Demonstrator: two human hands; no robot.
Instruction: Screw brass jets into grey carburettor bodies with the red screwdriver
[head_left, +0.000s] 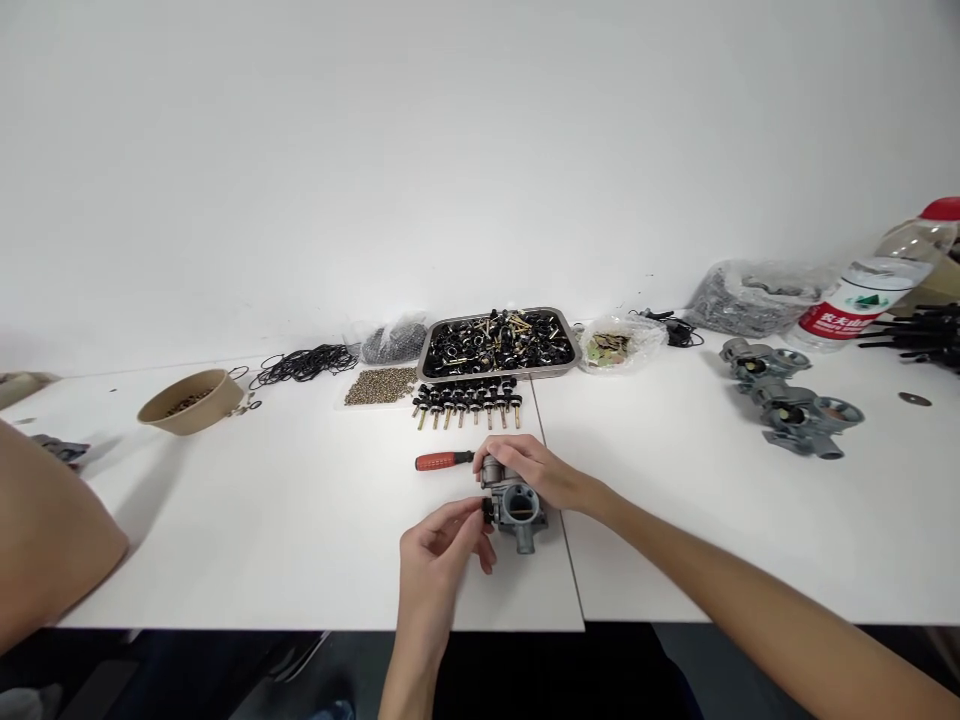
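Note:
A grey metal carburetor rests on the white table in front of me, its round bore facing me. My right hand wraps over its top from the right and steadies it. At its left side my left hand pinches a small black knob between thumb and fingertips, against the body. Just behind lies a screwdriver with a red handle, its tip end hidden by my right hand. Beyond that, a row of black-headed brass screws stands before a metal tray heaped with similar parts.
Small brass pieces lie left of the screws, near black rubber rings and a tan bowl. Carburetors sit at right, by a plastic bottle and a bag of parts. Another person's arm reaches in at left.

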